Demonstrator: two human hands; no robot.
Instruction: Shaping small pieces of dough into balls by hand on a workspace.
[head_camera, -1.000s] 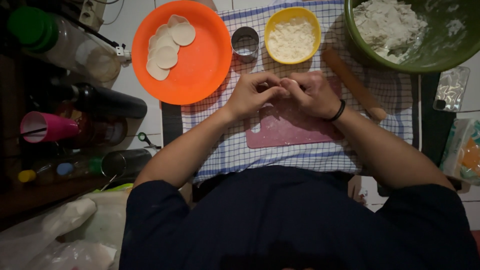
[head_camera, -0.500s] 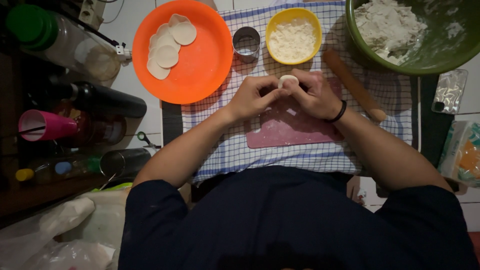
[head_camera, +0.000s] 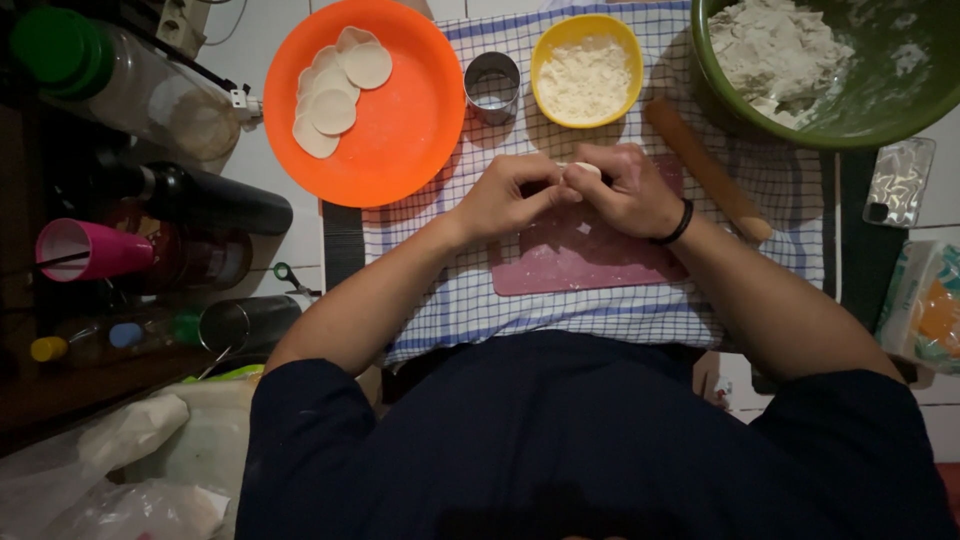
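My left hand (head_camera: 508, 196) and my right hand (head_camera: 628, 190) meet above a pink mat (head_camera: 580, 262), fingers pinched together around a small pale piece of dough (head_camera: 585, 170). Only a sliver of the dough shows between my fingertips. A black band circles my right wrist. Far left of the hands sits an orange plate (head_camera: 405, 130) holding several flat round dough discs (head_camera: 335, 100).
A metal ring cutter (head_camera: 492, 82), a yellow bowl of flour (head_camera: 586, 72), a wooden rolling pin (head_camera: 706, 168) and a green bowl of dough (head_camera: 820, 70) lie beyond my hands on a checked cloth (head_camera: 470, 300). Bottles and a pink cup (head_camera: 88, 248) crowd the left.
My hands have kept working the dough piece in place; its pale top showed more half a second ago, and my fingers have since closed over it.
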